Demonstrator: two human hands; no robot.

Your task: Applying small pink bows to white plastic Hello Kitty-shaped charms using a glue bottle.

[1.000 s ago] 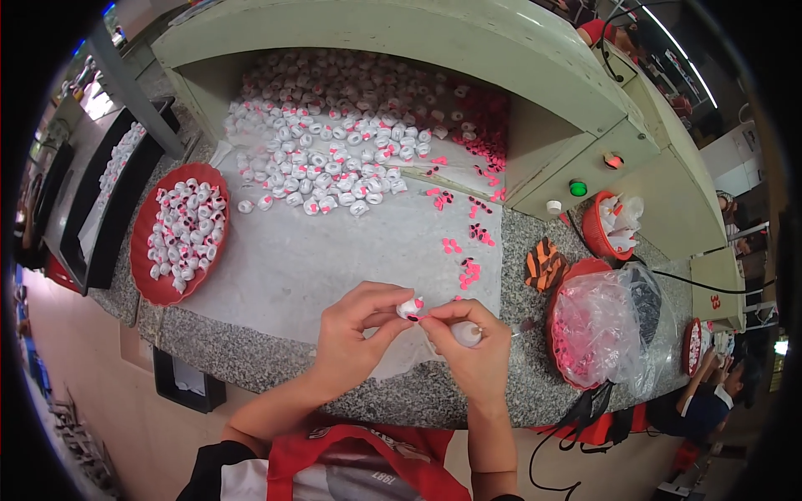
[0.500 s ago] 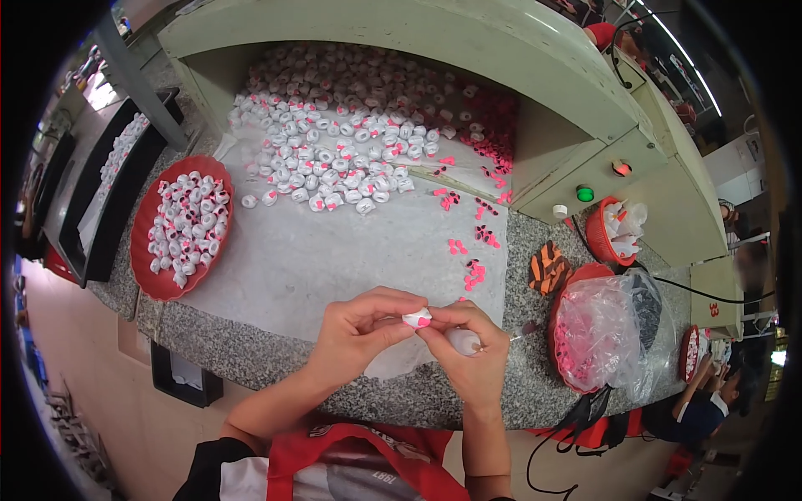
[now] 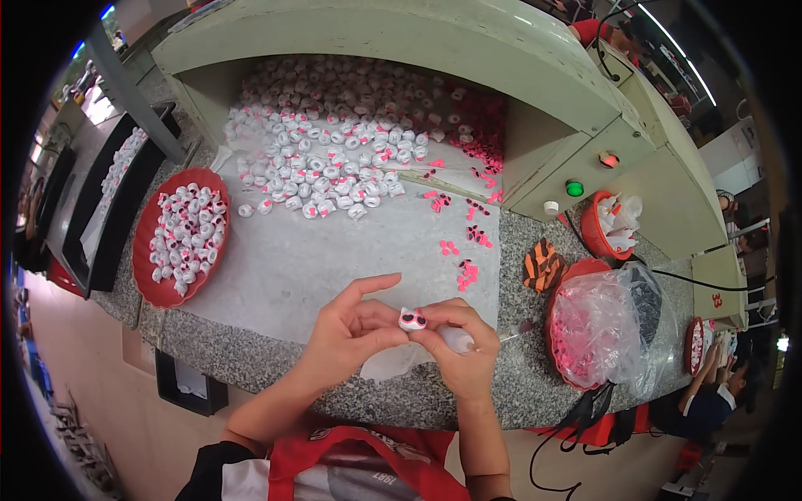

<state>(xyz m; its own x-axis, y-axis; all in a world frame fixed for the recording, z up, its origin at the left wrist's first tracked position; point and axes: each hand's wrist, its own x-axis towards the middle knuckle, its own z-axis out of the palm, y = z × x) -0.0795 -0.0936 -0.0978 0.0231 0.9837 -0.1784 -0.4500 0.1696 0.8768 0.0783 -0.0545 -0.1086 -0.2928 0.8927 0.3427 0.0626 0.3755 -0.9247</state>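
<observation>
Above the bench's near edge, my left hand [image 3: 347, 332] pinches a small white cat-head figure [image 3: 412, 319] with its thumb and curled fingers, the index finger lifted off. On the figure's front sits a pink piece with two dark ovals, like glasses. My right hand [image 3: 464, 355] grips the figure from the other side between thumb and index finger. Tucked in that same hand is a translucent squeeze bottle [image 3: 455, 338], partly hidden by the fingers, with a thin tip pointing right. Small pink pieces [image 3: 468, 271] lie on the white sheet [image 3: 309, 259] beyond my hands.
Many white heads [image 3: 334, 179] are heaped under a pale green cabinet [image 3: 401, 42]. A red dish [image 3: 144, 271] of finished-looking heads stands left. To the right are a plastic-covered red dish [image 3: 558, 367], an orange-black striped piece [image 3: 547, 265] and a red basket [image 3: 595, 238]. A co-worker sits far right.
The figure has been turned, so its pink piece with dark ovals faces up into view. My left index finger has lifted away from it. The bottle stays in my right hand.
</observation>
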